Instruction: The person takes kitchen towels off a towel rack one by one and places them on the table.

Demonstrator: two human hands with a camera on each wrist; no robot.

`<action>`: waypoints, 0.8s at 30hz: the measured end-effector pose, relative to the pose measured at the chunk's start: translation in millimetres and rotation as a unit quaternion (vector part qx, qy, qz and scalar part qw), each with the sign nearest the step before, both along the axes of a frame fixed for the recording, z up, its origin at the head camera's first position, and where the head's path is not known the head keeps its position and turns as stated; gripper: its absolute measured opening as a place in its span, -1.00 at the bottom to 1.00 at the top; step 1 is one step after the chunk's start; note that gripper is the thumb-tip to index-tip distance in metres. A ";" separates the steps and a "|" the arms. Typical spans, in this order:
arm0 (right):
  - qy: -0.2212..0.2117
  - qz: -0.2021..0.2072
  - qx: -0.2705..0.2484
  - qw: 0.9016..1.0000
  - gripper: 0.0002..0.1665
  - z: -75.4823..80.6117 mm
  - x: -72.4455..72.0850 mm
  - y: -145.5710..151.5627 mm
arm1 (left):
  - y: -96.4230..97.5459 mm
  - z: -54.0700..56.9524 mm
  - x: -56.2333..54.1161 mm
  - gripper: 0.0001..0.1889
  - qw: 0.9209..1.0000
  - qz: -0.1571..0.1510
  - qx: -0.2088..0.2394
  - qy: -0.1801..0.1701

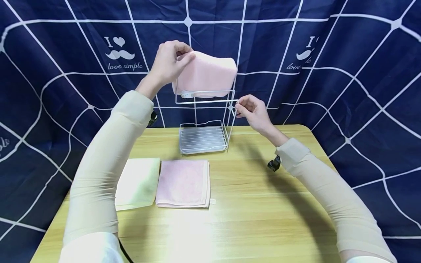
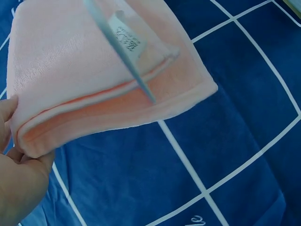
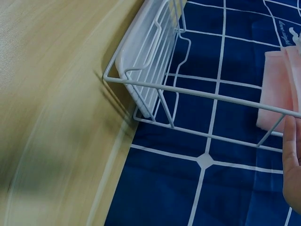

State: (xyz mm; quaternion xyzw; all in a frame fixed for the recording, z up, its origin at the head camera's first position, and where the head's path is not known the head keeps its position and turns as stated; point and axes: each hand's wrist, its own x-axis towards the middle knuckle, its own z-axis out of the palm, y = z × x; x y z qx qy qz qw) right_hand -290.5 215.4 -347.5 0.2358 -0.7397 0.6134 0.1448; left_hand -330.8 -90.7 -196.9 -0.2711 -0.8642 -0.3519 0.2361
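Note:
My left hand (image 1: 171, 62) pinches the upper left corner of a folded pink towel (image 1: 210, 75), with the thumb in front. In the left wrist view the towel's (image 2: 70, 56) folded layers hang a little apart, and a white label (image 2: 126, 35) shows beside a rack wire. The towel stands over the upper tier of a white two-tier wire rack (image 1: 205, 102), behind its front rail. On the right, my right hand (image 1: 251, 111) grips the rack's upper front corner between thumb and fingers. The right wrist view shows only part of this hand (image 3: 292, 165) at the wire.
A grey-white tray (image 1: 204, 140) sits in the rack's bottom tier. Nearer on the wooden table (image 1: 256, 219) lie a folded pale green towel (image 1: 139, 182) and a folded lilac towel (image 1: 182, 182), side by side. A dark blue patterned cloth (image 1: 263, 44) hangs behind the table.

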 end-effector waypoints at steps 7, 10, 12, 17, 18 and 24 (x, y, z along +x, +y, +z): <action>0.000 0.002 -0.003 1.000 -0.75 1.2 -0.1 0.2 | -5.6 6.9 9.6 -0.74 0.999 -0.018 0.018 0.029; 0.000 0.002 -0.003 1.000 -0.75 1.1 -0.5 0.3 | -7.2 11.0 17.6 -0.75 0.998 -0.030 0.032 0.033; 0.001 0.002 -0.003 1.000 -0.76 1.0 -0.8 0.8 | -8.0 14.0 24.3 -0.76 0.998 -0.034 0.042 0.034; -0.002 0.000 -0.001 1.000 -0.81 0.2 -1.6 1.6 | -9.6 19.1 39.6 -0.76 0.997 -0.043 0.056 0.031; -0.002 0.000 0.000 1.000 -0.82 0.1 -1.4 1.5 | -9.9 19.5 42.5 -0.77 0.997 -0.046 0.058 0.030; -0.007 0.003 -0.008 1.000 -0.89 0.7 0.6 0.2 | -10.3 18.4 60.4 -0.79 0.995 -0.065 0.066 0.034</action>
